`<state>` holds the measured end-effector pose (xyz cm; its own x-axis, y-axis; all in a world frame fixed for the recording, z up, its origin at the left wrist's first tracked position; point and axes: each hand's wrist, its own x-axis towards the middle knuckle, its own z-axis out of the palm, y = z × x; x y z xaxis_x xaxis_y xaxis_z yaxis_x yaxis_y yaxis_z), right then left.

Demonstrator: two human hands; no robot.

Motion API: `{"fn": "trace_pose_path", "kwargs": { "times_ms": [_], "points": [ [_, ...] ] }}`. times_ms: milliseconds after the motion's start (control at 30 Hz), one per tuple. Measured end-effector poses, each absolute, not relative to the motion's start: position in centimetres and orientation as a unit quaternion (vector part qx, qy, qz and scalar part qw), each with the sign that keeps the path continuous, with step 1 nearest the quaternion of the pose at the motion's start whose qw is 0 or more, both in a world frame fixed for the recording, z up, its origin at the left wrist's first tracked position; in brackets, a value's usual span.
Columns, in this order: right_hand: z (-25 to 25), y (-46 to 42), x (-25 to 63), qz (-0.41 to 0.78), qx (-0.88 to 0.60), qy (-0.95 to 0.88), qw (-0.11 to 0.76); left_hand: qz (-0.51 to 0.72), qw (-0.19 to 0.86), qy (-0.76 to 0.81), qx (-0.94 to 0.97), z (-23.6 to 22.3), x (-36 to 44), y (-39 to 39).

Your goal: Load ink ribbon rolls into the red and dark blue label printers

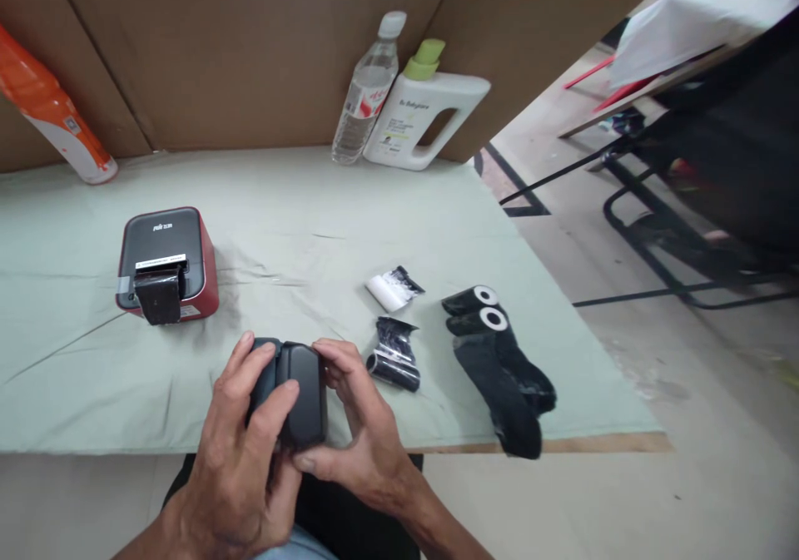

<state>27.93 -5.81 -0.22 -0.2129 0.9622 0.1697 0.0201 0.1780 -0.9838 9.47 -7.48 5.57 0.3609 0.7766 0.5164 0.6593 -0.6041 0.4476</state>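
Note:
Both my hands are wrapped round a dark, boxy device (304,393) with rounded edges and a seam down its middle, above the table's front edge. My left hand (240,435) covers its left side, with fingers across the top. From the right, my right hand (368,427) grips its side, fingers at the far corner and thumb at the near one. The underside is hidden. Just right of the hands lies a small roll of shiny black film (394,360), partly unwound. Behind it is a white roll with a black end (393,289).
At left stands a red-and-black label printer (166,244) with a black strip hanging out. Two black rolls with white cores (475,310) lie beside long black sock-like pieces (508,393). A water bottle (368,94), white jug (418,119) and orange bottle (59,111) stand along the brown panel.

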Motion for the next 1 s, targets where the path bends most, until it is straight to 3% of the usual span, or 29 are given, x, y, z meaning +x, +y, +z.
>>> {"fn": "trace_pose_path", "kwargs": {
  "times_ms": [433,833,933,1000],
  "points": [
    [2.8,-7.1,26.8,0.418,-0.394,-0.633,0.519,0.381,0.005,0.453,0.806,5.4,8.0,-7.1],
    [5.0,-2.6,27.2,0.388,-0.308,-0.708,0.504,0.480,0.026,0.480,0.733,4.2,6.7,-5.5],
    [4.5,1.7,27.1,0.291,-0.360,-0.757,0.461,0.502,0.047,0.479,0.719,3.8,6.6,-5.4],
    [3.8,4.9,26.8,0.242,-0.402,-0.805,0.364,0.525,0.068,0.473,0.704,3.6,6.7,-5.3]
  ]
}}
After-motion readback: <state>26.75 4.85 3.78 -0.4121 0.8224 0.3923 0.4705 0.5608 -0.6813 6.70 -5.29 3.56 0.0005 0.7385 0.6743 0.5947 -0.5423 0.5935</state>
